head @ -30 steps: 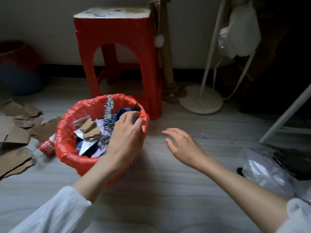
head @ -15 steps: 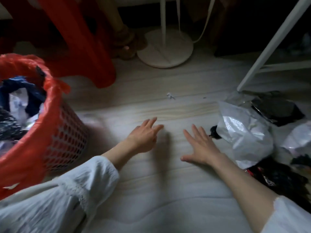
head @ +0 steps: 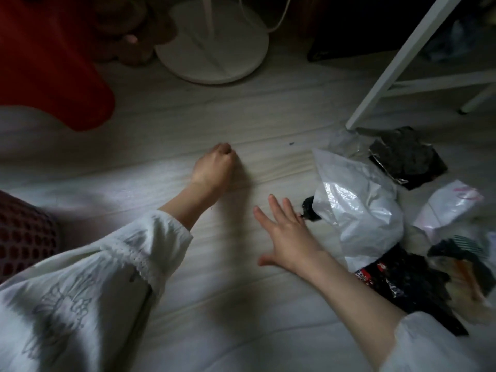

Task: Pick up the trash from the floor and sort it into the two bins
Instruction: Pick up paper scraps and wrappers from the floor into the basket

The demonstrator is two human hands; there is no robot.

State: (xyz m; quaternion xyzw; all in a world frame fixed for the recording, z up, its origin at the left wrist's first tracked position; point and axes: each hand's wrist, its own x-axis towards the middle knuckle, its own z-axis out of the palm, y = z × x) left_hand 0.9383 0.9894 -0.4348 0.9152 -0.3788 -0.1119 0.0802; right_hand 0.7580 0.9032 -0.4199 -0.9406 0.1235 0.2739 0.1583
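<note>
The trash pile [head: 381, 216] lies on the floor [head: 241, 122], directly right of our right hand [head: 288, 232], whose spread fingers reach the white plastic bag [head: 359, 208]. Our left hand [head: 214, 167], curled with knuckles down, sits farther off. The basket [head: 24, 232] edges in left, contents unseen.

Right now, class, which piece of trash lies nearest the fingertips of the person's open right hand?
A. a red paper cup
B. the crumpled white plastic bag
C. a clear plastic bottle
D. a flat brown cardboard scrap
B: the right hand spreads its straight fingers on the floor right beside the crumpled white plastic bag.
</note>
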